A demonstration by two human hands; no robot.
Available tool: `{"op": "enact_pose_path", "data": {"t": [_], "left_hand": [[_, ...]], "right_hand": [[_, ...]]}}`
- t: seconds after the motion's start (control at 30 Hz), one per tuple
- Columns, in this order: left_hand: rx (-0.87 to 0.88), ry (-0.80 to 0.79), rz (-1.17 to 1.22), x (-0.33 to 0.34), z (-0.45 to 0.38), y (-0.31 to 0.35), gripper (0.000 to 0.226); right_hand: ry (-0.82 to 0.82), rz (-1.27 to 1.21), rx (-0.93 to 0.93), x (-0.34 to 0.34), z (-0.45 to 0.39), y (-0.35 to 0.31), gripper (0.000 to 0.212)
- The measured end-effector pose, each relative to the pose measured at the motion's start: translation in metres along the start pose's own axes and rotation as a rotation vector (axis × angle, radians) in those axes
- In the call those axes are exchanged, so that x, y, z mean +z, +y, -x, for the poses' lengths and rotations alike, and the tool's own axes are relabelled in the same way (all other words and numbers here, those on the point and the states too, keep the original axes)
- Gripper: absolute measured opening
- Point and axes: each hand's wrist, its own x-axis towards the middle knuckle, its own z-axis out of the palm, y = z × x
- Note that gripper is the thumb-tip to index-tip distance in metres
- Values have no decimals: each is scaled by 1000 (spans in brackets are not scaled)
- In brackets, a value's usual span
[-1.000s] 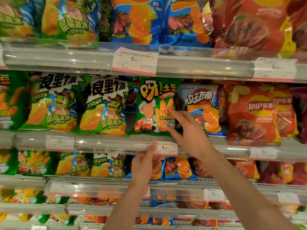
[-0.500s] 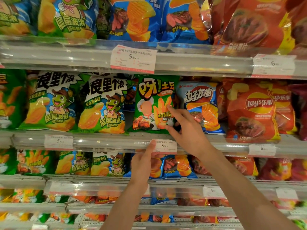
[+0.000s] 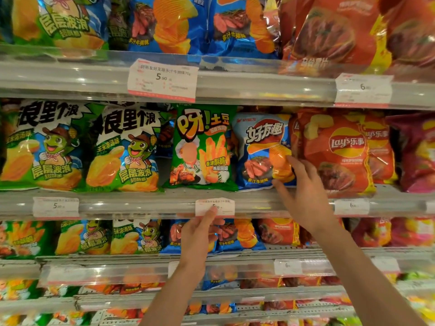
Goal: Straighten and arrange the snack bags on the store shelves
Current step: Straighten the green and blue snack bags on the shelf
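Blue chip bag (image 3: 263,150) at frame centre on the middle shelf (image 3: 141,203), right hand (image 3: 303,196) with straight fingers touching it, left hand (image 3: 197,234) with one straight finger on a price tag (image 3: 226,205).

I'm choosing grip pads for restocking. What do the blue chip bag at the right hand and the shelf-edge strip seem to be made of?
Blue chip bag: thin glossy plastic film, judging by its creases and glare.
Shelf-edge strip: apparently clear, shiny hard plastic; a price label shows through it under bright highlights.
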Motion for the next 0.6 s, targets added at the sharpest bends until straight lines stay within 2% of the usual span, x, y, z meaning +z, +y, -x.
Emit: {"op": "enact_pose_path", "data": {"t": [0.1,0.33,0.6], "left_hand": [[15,-8,-8,1,-1,-1,27],[27,-26,-28,-3,-4,-1,32],[28,-24,-63,-6,-5,0,36]], "right_hand": [[-38,-17,26,4,2,-3,63],[-12,-43,122,11,-5,-16,69],[23,-13,151,18,-4,-20,69]]}}
